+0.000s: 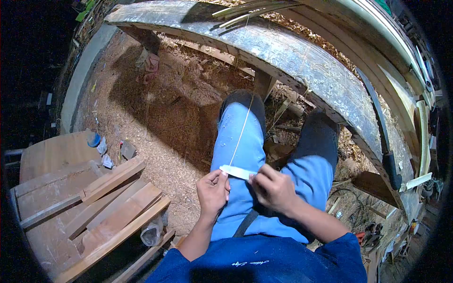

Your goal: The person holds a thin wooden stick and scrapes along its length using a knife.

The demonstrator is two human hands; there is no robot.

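Observation:
A small white flat piece (237, 172) spans the gap between my two hands, above my lap. My left hand (213, 191) pinches its left end between thumb and fingers. At its right end, my right hand (272, 187) is closed on it with the fingers curled. A thin pale strand (243, 129) runs from near the white piece up over my blue-clad leg (238, 137). Whether the strand is attached to the piece is too small to tell.
A long curved plank bench (283, 52) crosses in front of my knees, with a dark-handled saw (388, 160) on its right part. Thin strips (255, 10) lie at its top. Wooden boards (122, 212) are stacked at left. Shavings (174, 165) cover the ground.

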